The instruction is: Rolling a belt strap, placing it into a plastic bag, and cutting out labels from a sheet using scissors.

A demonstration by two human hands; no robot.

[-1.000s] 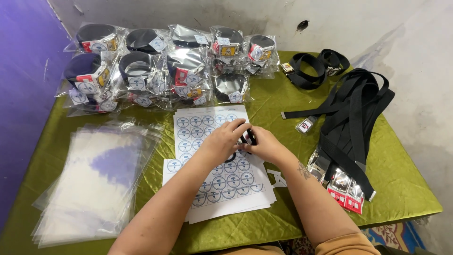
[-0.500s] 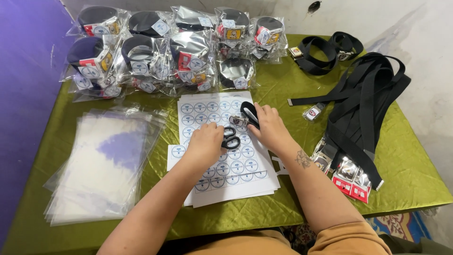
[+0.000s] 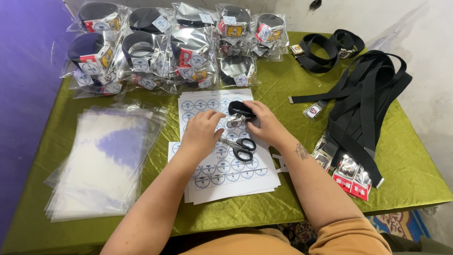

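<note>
My right hand (image 3: 266, 125) grips a rolled black belt (image 3: 241, 110) with a metal buckle, held over the white sheets of round stickers (image 3: 226, 170). My left hand (image 3: 204, 132) rests beside it with the fingertips touching the roll near the buckle. Black-handled scissors (image 3: 239, 145) lie on the sticker sheets between my two hands.
Several bagged rolled belts (image 3: 160, 47) are piled at the back of the green-covered table (image 3: 415, 170). A stack of clear plastic bags (image 3: 101, 160) lies at the left. Loose black belts (image 3: 365, 99) with buckles and red tags spread at the right; two coiled ones (image 3: 330, 47) sit behind them.
The view has shifted slightly. The scissors now lie in plain sight on the sheets, and both hands have closed around the rolled belt a little farther back.
</note>
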